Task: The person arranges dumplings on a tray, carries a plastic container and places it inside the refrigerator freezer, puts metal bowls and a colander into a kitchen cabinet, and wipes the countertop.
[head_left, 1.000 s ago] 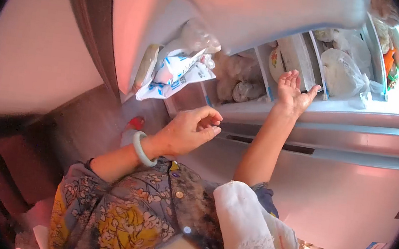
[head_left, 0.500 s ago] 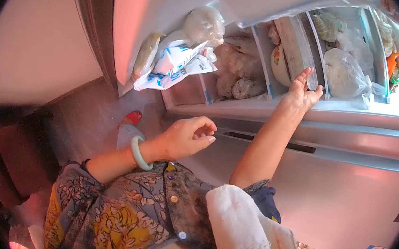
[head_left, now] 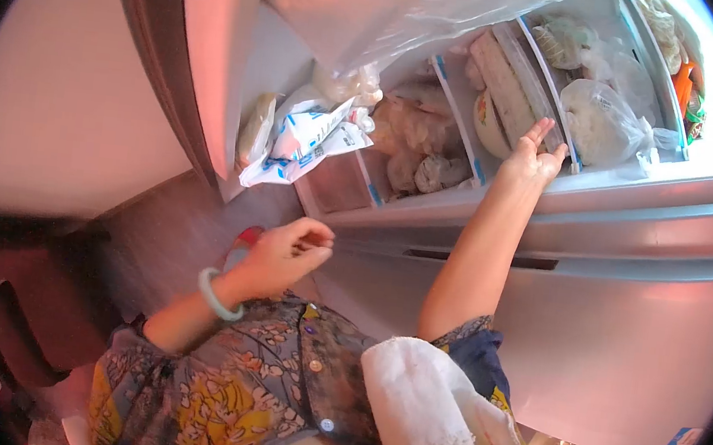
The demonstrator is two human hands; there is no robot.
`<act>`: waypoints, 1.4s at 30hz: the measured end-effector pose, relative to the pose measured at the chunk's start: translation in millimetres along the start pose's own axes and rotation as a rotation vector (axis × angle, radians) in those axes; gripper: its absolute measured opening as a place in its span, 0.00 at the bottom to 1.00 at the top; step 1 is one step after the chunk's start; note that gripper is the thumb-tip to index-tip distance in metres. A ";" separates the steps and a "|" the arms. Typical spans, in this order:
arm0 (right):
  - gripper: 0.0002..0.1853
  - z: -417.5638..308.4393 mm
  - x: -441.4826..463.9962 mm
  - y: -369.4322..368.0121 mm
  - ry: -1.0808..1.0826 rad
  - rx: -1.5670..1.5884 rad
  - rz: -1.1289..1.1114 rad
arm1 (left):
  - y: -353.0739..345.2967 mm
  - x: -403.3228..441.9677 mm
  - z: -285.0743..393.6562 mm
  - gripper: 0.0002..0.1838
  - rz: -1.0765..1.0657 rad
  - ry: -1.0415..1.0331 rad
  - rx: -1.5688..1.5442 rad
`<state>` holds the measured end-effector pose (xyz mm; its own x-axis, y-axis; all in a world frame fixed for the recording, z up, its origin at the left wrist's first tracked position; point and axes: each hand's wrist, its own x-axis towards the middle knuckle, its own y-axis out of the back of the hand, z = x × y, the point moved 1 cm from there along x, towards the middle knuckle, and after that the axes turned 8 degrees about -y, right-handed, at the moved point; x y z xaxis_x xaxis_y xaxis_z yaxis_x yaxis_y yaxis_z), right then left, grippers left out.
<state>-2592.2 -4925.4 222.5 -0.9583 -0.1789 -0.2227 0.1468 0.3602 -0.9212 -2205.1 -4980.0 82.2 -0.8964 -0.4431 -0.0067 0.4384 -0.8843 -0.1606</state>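
My left hand [head_left: 288, 254], with a pale bracelet [head_left: 218, 295] at the wrist, hangs before my patterned shirt. Its fingers curl loosely with a gap to the thumb, and nothing shows in it. My right hand [head_left: 537, 155] is palm up at the near end of a long frosty pack [head_left: 511, 74] in an open fridge or freezer compartment; its fingertips touch or nearly touch the pack. A round pale item with a printed pattern [head_left: 490, 124] lies beside the pack. To the right is a knotted bag of white food [head_left: 595, 122].
Bagged food [head_left: 418, 133] fills a left compartment. A white-and-blue packet [head_left: 309, 135] lies in the door side. Translucent plastic [head_left: 396, 9] covers the top. Orange items [head_left: 682, 81] are at far right. A white cloth-like piece [head_left: 424, 403] hangs before my shirt.
My left hand has moved left and down. My right hand has moved slightly from beside the pack to its near end. The translucent plastic at the top has shifted, and the view has tilted.
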 end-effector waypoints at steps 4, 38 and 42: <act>0.41 4.9 -14.6 -0.1 0.033 -0.047 0.079 | 33.9 -28.5 22.1 0.11 0.233 0.007 -0.061; 0.10 8.4 -271.2 215.7 -0.799 -1.171 -0.114 | 124.3 -56.9 69.8 0.19 0.346 -0.275 0.506; 0.10 -28.9 -291.7 240.0 -0.787 -1.220 -0.139 | 75.2 -73.8 76.5 0.15 0.250 -0.461 0.821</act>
<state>-2284.5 -4760.3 75.6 -0.5089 -0.5764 -0.6393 -0.6129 0.7641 -0.2011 -2101.0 -5025.0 146.2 -0.7345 -0.4916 0.4677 0.6781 -0.5065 0.5326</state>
